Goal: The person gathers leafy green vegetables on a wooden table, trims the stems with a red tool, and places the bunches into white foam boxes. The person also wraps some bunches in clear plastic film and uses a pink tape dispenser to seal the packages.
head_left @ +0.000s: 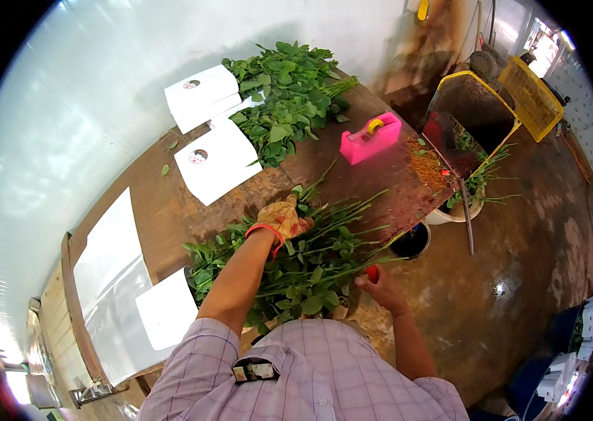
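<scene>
A pile of leafy green stems point(317, 274) lies along the near edge of the table, cut ends pointing right. My left hand point(284, 217), in a stained tan glove with a red band at the wrist, is closed on some of these stems. Off the table's edge, by the stem ends, my right hand point(384, 289) is bare and closed around a small red-handled tool point(373, 273); its working end cannot be made out. White paper wrap point(166, 309) surrounds the leafy end of the near pile at the left.
Wrapped leafy bundles point(282, 105) lie at the back of the brown table point(163, 242). A pink tape dispenser point(370, 140) stands right of them. White sheets point(110, 256) cover the left side. Past the right edge are a dark bucket point(410, 242), a tub of cuttings point(450, 215) and a yellow-rimmed cart point(479, 76).
</scene>
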Available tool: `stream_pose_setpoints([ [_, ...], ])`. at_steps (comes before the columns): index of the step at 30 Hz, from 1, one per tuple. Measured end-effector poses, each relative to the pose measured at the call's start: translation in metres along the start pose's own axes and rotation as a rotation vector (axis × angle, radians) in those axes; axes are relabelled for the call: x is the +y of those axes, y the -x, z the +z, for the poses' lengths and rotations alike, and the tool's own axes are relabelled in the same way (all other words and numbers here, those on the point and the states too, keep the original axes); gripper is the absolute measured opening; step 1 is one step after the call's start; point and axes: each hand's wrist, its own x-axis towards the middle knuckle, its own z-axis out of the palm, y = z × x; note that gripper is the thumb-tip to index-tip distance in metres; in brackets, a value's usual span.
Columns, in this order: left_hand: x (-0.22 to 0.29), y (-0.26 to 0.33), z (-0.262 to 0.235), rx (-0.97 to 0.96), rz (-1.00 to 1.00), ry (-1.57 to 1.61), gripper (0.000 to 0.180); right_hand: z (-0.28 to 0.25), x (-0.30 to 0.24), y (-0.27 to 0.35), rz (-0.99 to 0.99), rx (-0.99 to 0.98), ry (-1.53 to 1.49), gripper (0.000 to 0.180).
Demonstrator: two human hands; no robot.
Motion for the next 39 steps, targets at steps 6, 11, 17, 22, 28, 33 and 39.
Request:
stream_pose_setpoints([
  [6, 0.0, 0.013, 0.004, 0.073, 0.109, 0.1, 0.081, 0.015, 0.038, -0.024, -0.033, 0.055, 0.01, 0.057],
  [11, -0.016, 0.016, 0.015, 0.14, 0.132, 0.288, 0.075, 0.011, -0.002, -0.035, 0.083, 0.011, 0.013, 0.048],
  [17, -0.032, 0.004, 0.018, 0.124, 0.203, 0.421, 0.07, 0.021, -0.055, -0.093, 0.204, -0.049, -0.035, 0.043],
  [22, -0.018, 0.016, -0.017, -0.096, 0.215, 0.348, 0.078, 0.033, -0.072, -0.141, 0.213, -0.006, -0.019, 0.031],
  [28, 0.01, 0.005, 0.007, -0.103, 0.135, -0.065, 0.099, 0.036, -0.06, -0.164, 0.254, -0.038, -0.107, 0.022],
  [33, 0.02, 0.006, 0.014, -0.061, 0.042, -0.117, 0.108, 0.02, -0.052, -0.161, 0.265, -0.11, -0.33, 0.02],
  [39, 0.041, -0.006, 0.02, -0.152, -0.135, -0.228, 0.082, 0.023, -0.035, -0.165, 0.283, -0.101, -0.629, 0.014],
])
